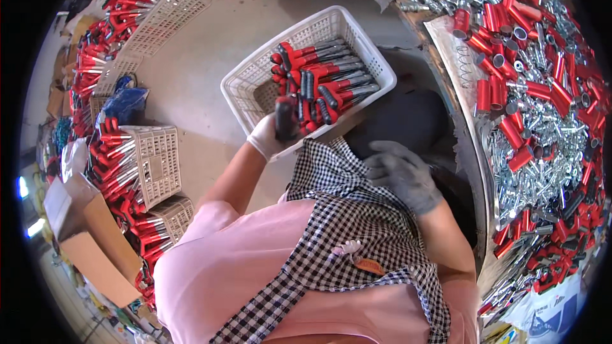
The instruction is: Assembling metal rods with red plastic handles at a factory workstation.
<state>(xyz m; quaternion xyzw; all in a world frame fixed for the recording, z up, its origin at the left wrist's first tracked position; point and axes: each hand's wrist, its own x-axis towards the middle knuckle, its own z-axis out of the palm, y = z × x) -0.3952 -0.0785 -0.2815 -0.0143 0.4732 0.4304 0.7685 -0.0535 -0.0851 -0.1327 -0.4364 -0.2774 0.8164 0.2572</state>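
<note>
My left hand, in a white glove, is closed around a red hand tool with a black grip, held over the near left side of a white plastic basket. Much of the held tool is hidden. Inside the basket lie several red hand tools with black grips and dark metal shafts, mostly pointing to the right. My right hand wears a grey glove and hovers by the checked apron at my lap. Its fingers are stretched toward the left, with nothing seen in them.
At my right a workbench carries heaped red tubes, shiny metal parts and a spring. On the left stand crates full of similar red tools, and an open cardboard box. A dark round seat-like shape sits beside the basket.
</note>
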